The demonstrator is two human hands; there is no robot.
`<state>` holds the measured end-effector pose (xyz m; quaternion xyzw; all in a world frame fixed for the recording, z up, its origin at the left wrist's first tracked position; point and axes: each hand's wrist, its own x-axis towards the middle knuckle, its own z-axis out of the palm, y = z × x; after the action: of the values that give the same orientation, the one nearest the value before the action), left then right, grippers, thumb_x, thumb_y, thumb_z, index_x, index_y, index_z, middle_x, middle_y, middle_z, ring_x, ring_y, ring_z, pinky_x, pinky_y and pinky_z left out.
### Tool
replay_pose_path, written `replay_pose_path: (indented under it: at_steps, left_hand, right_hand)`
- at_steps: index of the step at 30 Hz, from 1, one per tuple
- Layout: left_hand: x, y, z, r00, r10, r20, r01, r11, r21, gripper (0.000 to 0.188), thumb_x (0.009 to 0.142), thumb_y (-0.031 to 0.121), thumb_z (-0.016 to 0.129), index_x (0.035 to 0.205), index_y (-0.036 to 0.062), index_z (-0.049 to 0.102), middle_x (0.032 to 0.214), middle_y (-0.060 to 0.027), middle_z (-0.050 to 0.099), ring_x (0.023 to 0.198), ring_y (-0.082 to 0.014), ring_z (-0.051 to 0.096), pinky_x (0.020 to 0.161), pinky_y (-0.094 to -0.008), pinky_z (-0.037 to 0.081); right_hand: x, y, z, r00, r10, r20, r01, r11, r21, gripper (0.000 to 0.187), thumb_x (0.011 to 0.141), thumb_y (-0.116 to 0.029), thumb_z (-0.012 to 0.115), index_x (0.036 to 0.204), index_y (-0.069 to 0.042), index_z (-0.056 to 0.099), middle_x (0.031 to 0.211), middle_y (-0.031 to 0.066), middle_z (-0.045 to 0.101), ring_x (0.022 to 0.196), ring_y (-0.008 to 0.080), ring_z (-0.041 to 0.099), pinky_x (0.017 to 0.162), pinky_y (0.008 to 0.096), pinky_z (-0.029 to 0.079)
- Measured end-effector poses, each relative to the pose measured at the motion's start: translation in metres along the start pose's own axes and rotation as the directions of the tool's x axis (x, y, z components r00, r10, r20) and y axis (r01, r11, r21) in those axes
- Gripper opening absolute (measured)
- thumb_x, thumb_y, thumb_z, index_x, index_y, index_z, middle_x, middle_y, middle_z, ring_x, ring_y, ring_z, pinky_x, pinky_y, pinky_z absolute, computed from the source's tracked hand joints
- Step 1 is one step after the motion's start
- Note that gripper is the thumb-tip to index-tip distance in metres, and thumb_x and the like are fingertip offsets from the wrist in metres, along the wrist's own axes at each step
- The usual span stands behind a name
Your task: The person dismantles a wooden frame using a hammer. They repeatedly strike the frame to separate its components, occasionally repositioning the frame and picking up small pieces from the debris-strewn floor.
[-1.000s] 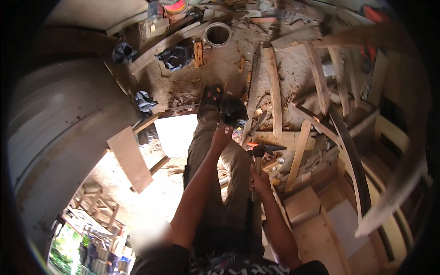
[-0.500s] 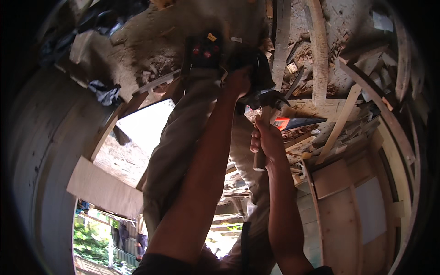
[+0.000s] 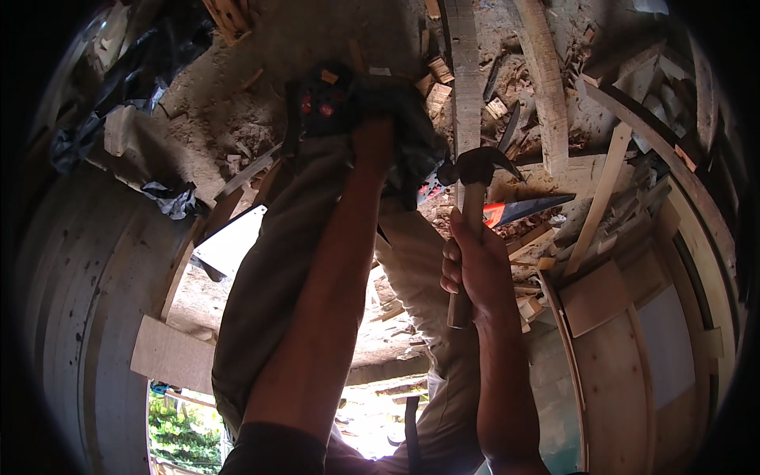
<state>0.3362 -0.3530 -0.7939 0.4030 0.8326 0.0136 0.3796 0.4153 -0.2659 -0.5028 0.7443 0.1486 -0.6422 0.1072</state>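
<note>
One right hand (image 3: 480, 273) gripping one hammer (image 3: 476, 166), head standing above fist; one orange-handled saw (image 3: 529, 209) lying beyond it. One left hand (image 3: 372, 136), mostly hidden, touching one black bag (image 3: 410, 131); cannot tell grip.

Free passage: dirt floor (image 3: 273, 47), left of and ahead of shoe (image 3: 321, 99). Obstructions: dark bundle (image 3: 416, 134), left of hammer (image 3: 476, 166); saw (image 3: 538, 207), to hammer's right; long planks (image 3: 545, 87), beyond both tools.
</note>
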Motion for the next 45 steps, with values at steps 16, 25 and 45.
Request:
replay_pose_path:
  at_steps: [16, 25, 45]
  left_hand:
    - [0.019, -0.007, -0.021, 0.978, -0.057, -0.199, -0.092, 0.742, -0.664, 0.032, 0.081, 0.009, 0.058, 0.112, 0.0054, 0.063, 0.108, -0.0197, 0.065, 0.105, -0.0382, 0.061, 0.090, -0.0436, 0.049]
    - [0.004, 0.004, -0.187, 0.763, -0.487, -0.425, -0.018, 0.642, -0.766, 0.033, 0.070, 0.006, 0.067, 0.103, 0.0049, 0.064, 0.087, -0.0147, 0.069, 0.078, -0.0307, 0.069, 0.072, -0.0392, 0.054]
    - [0.151, -0.113, -0.182, 0.986, -0.157, -0.060, 0.160, 0.986, 0.043, 0.031, 0.083, 0.023, 0.064, 0.111, 0.0081, 0.067, 0.120, -0.0161, 0.064, 0.111, -0.0326, 0.062, 0.094, -0.0424, 0.050]
  right_hand:
    - [0.006, -0.012, 0.002, 0.999, -0.045, 0.005, 0.045, 0.991, -0.126, 0.030, 0.098, -0.034, 0.059, 0.080, -0.014, 0.046, 0.059, -0.0061, 0.040, 0.042, 0.0044, 0.037, 0.037, 0.0237, 0.031]
    - [0.019, -0.027, 0.000, 0.995, -0.102, -0.012, 0.098, 0.983, -0.156, 0.030, 0.096, -0.038, 0.062, 0.080, -0.018, 0.048, 0.059, -0.0080, 0.037, 0.042, 0.0037, 0.035, 0.037, 0.0232, 0.029]
    - [0.030, -0.067, 0.036, 0.992, -0.109, 0.063, 0.124, 0.937, -0.327, 0.035, 0.096, -0.040, 0.061, 0.080, -0.013, 0.047, 0.058, -0.0074, 0.036, 0.042, 0.0041, 0.035, 0.037, 0.0234, 0.030]
